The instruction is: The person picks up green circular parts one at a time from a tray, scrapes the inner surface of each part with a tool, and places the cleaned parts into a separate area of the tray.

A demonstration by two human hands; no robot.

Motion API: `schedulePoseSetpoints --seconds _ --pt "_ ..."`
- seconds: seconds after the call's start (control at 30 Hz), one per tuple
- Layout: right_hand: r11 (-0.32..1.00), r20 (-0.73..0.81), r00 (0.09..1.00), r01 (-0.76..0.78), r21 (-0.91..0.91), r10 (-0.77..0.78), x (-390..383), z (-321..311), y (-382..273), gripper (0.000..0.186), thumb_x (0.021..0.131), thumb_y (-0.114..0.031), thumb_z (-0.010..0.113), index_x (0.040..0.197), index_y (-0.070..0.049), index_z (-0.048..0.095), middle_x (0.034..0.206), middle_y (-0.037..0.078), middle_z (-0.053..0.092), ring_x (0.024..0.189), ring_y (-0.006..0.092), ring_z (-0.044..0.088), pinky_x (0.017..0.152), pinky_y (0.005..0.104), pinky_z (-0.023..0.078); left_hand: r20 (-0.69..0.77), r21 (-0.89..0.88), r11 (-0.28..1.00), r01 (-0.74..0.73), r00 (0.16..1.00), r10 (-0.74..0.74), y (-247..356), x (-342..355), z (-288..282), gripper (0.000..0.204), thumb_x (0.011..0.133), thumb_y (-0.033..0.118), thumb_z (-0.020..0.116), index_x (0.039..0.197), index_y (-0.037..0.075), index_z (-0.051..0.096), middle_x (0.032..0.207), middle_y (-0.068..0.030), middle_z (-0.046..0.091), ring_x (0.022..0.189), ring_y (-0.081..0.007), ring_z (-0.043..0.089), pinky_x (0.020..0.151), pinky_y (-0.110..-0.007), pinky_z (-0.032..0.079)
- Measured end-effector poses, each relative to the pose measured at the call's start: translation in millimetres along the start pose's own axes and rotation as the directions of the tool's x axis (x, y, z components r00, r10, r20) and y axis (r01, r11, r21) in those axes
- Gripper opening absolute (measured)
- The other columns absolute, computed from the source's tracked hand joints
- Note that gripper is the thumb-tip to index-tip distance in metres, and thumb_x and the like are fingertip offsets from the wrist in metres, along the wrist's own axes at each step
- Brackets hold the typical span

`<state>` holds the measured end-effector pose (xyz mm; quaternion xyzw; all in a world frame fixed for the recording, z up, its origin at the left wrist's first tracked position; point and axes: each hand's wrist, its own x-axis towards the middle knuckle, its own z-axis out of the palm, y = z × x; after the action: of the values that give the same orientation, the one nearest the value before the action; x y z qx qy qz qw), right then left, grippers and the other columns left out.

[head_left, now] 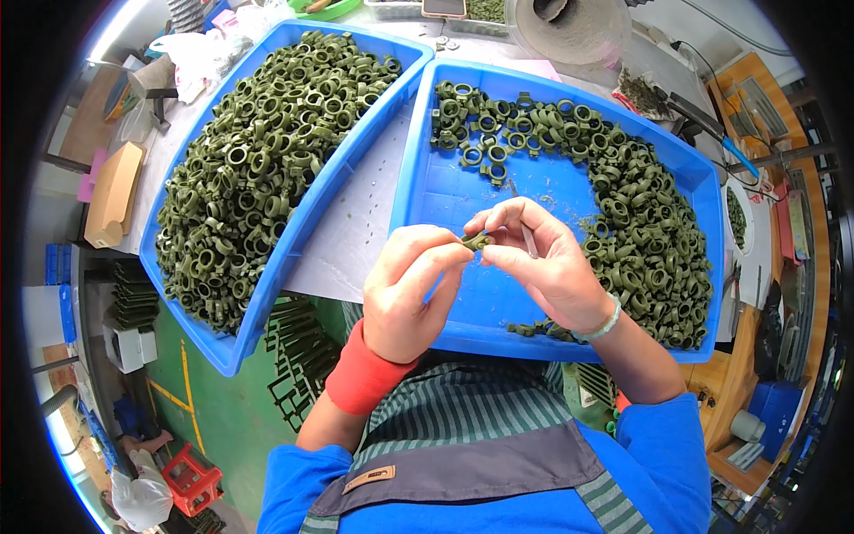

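Over the right blue tray [427, 191], seen from the head camera, we hold one small olive-green ring part [478, 239] pinched between both hands. Our left hand [407, 294] has thumb and forefinger clamped on its left end, while our right hand [543, 262] closes on the other end and also keeps a thin metal tool [528, 238] tucked between its fingers, likely so it stays ready. Working above the tray means anything dropped lands inside it. That tray holds loose rings along its far and right sides; the left blue tray [267, 294] on the surface is heaped full.
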<state>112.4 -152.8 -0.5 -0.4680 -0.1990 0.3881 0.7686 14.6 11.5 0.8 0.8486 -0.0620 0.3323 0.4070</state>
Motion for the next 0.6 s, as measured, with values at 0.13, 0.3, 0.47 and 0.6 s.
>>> schedulePoseSetpoints --seconds 0.13,0.3,0.47,0.6 --pt "1.0 0.008 1.0 -0.004 -0.017 0.004 0.0 -2.7 -0.5 0.021 0.093 0.004 0.058 0.112 -0.004 0.055 0.118 0.008 0.06 0.107 0.0131 0.057 0.093 0.03 0.048 0.01 -0.004 1.0 -0.01 1.0 0.01 -1.2 -0.5 -0.2 0.019 0.075 -0.01 0.069 0.091 0.001 0.067 0.093 -0.0108 0.065 0.087 -0.0267 0.064 0.075 -0.034 0.054" --pt "0.999 0.02 0.999 -0.033 0.03 0.033 0.2 -4.9 -2.6 0.021 0.094 0.004 0.057 0.113 -0.003 0.055 0.117 0.007 0.06 0.108 0.0125 0.056 0.094 0.0294 0.048 0.02 -0.043 0.999 0.034 0.999 -0.034 -1.9 -0.4 -1.6 0.019 0.076 -0.01 0.07 0.091 0.001 0.068 0.093 -0.0106 0.065 0.087 -0.0264 0.064 0.075 -0.034 0.054" --pt "0.996 -0.01 1.0 0.01 -0.09 -0.01 0.7 0.8 -0.2 0.019 0.095 0.001 0.056 0.113 -0.002 0.056 0.116 0.007 0.061 0.103 0.0128 0.059 0.091 0.0303 0.05 0.036 -0.04 0.997 0.07 0.997 -0.069 -2.5 -1.9 -2.0 0.021 0.077 -0.01 0.069 0.095 0.002 0.068 0.094 -0.0113 0.065 0.089 -0.0257 0.065 0.075 -0.033 0.054" --pt "0.834 -0.127 0.991 -0.043 -0.55 -0.033 6.0 -7.7 2.3 0.019 0.093 -0.005 0.061 0.111 -0.001 0.058 0.108 0.012 0.064 0.093 0.0182 0.065 0.083 0.0323 0.052 0.02 -0.376 0.848 0.373 0.918 -0.396 -4.2 -3.0 -4.2 0.025 0.086 -0.01 0.065 0.109 0.001 0.066 0.104 -0.009 0.062 0.093 -0.0172 0.066 0.083 -0.03 0.056"
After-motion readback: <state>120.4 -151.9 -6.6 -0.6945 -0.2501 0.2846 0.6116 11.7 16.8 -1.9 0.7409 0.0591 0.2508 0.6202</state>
